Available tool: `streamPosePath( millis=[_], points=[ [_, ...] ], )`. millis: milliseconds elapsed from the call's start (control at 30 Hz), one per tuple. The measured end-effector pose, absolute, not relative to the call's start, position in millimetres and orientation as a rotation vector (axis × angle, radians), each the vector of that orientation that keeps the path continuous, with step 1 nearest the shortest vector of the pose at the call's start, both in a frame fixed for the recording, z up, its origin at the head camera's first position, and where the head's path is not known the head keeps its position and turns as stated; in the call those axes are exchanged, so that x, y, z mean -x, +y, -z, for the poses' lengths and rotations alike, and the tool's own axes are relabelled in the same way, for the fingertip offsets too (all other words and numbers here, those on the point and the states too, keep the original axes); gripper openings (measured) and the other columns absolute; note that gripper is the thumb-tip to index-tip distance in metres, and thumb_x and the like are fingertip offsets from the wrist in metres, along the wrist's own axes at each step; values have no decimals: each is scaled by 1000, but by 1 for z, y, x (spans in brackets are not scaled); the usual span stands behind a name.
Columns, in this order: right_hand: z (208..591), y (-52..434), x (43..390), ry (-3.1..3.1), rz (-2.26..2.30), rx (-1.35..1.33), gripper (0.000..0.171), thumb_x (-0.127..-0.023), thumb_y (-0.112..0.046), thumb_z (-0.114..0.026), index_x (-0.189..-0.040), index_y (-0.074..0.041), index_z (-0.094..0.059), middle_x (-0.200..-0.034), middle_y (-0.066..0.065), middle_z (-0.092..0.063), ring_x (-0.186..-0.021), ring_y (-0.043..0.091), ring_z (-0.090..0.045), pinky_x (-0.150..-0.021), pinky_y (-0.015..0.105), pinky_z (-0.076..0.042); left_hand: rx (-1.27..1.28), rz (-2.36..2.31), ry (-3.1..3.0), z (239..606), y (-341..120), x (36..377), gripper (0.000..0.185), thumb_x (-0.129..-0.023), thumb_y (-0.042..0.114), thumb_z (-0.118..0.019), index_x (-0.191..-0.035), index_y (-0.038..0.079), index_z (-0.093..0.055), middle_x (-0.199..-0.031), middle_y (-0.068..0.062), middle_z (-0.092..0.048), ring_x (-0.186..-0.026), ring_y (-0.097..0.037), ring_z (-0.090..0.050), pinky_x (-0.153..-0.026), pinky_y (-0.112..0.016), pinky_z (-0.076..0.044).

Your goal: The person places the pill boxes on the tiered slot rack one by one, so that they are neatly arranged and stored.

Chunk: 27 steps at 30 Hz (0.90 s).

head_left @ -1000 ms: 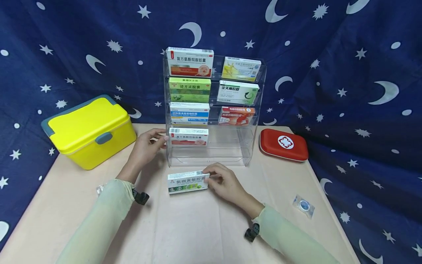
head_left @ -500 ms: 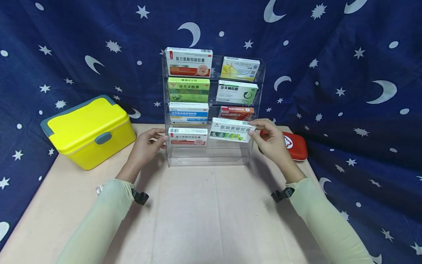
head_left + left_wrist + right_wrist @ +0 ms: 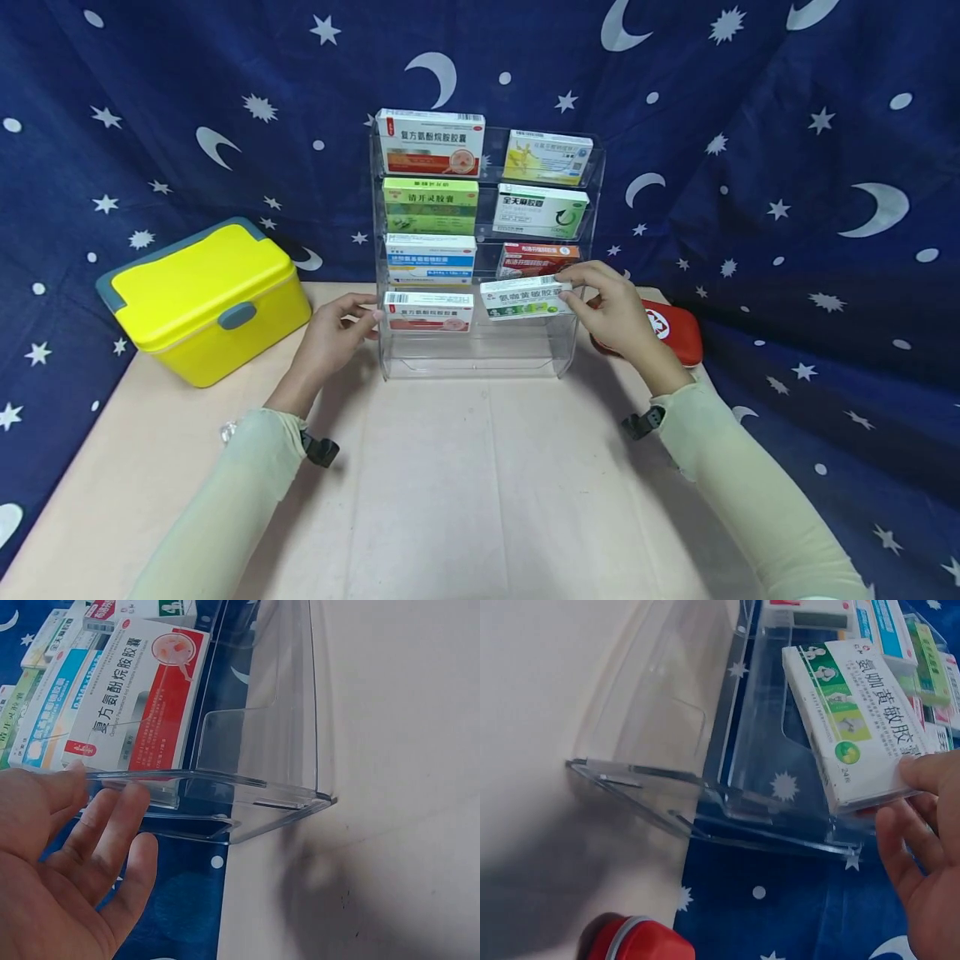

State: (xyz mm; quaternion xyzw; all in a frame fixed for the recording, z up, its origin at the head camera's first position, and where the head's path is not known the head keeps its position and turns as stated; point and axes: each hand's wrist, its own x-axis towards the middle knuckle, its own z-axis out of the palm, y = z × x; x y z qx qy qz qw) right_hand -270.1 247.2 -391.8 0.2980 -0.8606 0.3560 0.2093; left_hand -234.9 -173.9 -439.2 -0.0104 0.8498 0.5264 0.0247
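My right hand [image 3: 611, 312] pinches the right end of a white and green medicine box [image 3: 517, 302], thumb on its front, in front of the rack's lower right part. In the right wrist view the box [image 3: 855, 724] is tilted over the clear tiers. My left hand [image 3: 333, 333] rests its fingertips at the left side of the clear acrylic display rack [image 3: 517, 367]; its fingers [image 3: 120, 825] are relaxed in the left wrist view. Beside them, a red and white medicine box [image 3: 427, 313] stands in the lower left slot.
More medicine boxes fill the upper tiers, among them a green box [image 3: 431, 208] and a red box [image 3: 536, 258]. A yellow lidded case [image 3: 217, 292] stands at left, a red first-aid case [image 3: 678, 333] at right, partly behind my right hand.
My right hand has lifted the white and green box from the table in front up to the rack's right side, then tilted it slightly. The left hand has stayed at the rack's side.
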Motion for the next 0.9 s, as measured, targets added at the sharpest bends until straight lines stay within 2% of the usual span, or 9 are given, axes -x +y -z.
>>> streamPosePath(
  millis=[267,400,500,667,900],
  points=[
    [397,242,265,-2436,-663,-840,27,-88,-9,-80,-114,-13,-75,-118,1,-67,-81,21,-60,-56,32,-41,83,-1611,2610,439,-176,233,40,-101,35,-65,-138,20,-61,-113,-5,-65,-98,-32,-69,-78,-41,-51],
    [397,242,265,-2436,-594,-849,28,-88,-11,-80,-115,-12,-75,-119,2,-66,-83,19,-62,-58,34,-45,109,-1603,2597,438,-177,232,42,-101,37,-65,-139,21,-61,-114,-6,-65,-101,-34,-68,-79,-40,-51],
    [397,241,264,-2439,-525,-853,27,-88,-12,-80,-116,-13,-76,-117,3,-67,-93,21,-62,-65,37,-50,105,-1597,2597,438,-179,232,42,-101,37,-65,-139,20,-61,-115,-6,-65,-102,-35,-67,-79,-41,-51],
    [396,241,262,-2446,-460,-842,27,-88,-15,-80,-115,-15,-77,-115,3,-69,-96,24,-59,-68,40,-50,106,-1593,2596,438,-180,232,41,-101,36,-65,-138,19,-61,-114,-6,-64,-101,-33,-67,-79,-41,-51],
    [397,243,263,-2477,-441,-814,26,-89,-14,-78,-115,-16,-77,-117,2,-69,-100,24,-61,-73,43,-52,105,-1608,2596,438,-180,234,40,-101,36,-65,-137,20,-62,-112,-6,-65,-100,-33,-68,-77,-40,-51]
  ],
)
